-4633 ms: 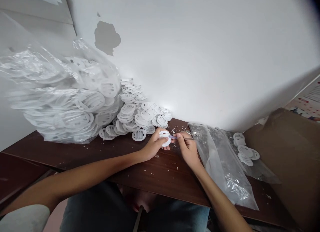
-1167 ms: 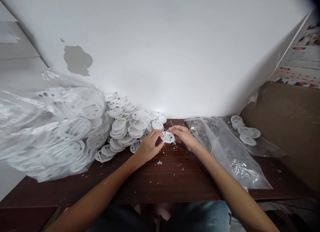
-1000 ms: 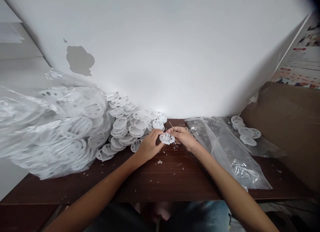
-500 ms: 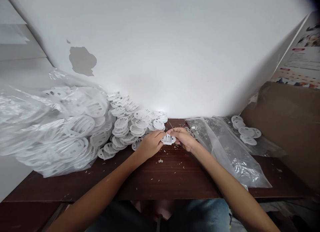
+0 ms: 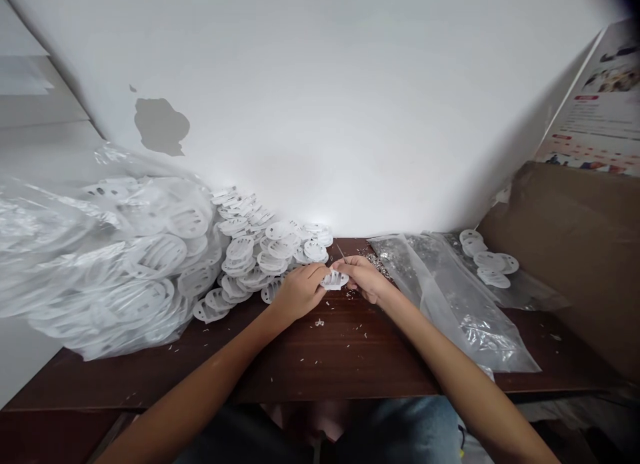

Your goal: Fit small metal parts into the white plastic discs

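My left hand [image 5: 299, 292] is closed, its fingers and thumb pinching the left edge of a white slotted plastic disc [image 5: 334, 281]. Against the disc's right side, my right hand [image 5: 367, 277] is closed too. From its fingers a thin, dark, pointed tool [image 5: 341, 252] sticks up; its exact kind is too small to make out. Both hands meet over the table, in front of a heap of similar white discs [image 5: 280, 249]. Small metal pieces [image 5: 379, 264] lie just behind my right hand.
A clear plastic bag full of white discs [image 5: 145, 284] bulges on the left. To the right lie a flat clear bag [image 5: 450, 304], several loose discs [image 5: 493, 267] and a cardboard box [image 5: 570, 251]. Small scraps dot the dark wooden table [image 5: 300, 377]; a white wall [image 5: 320, 117] stands behind.
The view has shifted very slightly. Both hands keep their hold on the disc and the thin tool, with hardly any movement.
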The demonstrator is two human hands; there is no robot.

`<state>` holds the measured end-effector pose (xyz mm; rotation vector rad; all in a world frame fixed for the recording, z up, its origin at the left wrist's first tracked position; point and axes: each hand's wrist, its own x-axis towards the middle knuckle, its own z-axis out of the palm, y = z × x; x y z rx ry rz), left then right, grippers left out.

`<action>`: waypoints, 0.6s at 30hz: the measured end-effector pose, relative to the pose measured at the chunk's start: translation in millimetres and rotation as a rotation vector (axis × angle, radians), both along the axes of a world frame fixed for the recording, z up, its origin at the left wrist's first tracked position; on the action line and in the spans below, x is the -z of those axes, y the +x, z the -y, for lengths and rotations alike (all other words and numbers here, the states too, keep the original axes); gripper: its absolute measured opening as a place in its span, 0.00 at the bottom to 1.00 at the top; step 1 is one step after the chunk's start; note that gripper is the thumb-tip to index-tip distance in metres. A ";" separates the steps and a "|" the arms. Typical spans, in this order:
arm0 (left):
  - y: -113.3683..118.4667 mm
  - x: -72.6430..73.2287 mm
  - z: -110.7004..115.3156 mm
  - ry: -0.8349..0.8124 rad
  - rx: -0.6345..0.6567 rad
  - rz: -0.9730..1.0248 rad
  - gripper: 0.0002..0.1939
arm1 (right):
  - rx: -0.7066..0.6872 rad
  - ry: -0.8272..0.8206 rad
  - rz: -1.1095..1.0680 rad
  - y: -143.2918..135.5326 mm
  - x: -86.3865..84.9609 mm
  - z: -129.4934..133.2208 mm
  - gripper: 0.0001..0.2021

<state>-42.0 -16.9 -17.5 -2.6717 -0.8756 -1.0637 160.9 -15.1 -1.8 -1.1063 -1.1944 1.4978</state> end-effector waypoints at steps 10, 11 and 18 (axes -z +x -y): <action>-0.9 -4.4 -3.4 0.109 0.120 -0.083 0.12 | 0.027 -0.057 -0.004 1.3 7.1 -3.3 0.10; -1.3 -3.7 -4.7 0.097 0.139 -0.082 0.12 | 0.035 -0.053 0.009 1.2 8.6 -3.6 0.10; -3.7 -0.9 -6.7 -0.058 0.132 0.032 0.13 | 0.020 -0.066 -0.013 -3.2 3.8 -0.1 0.08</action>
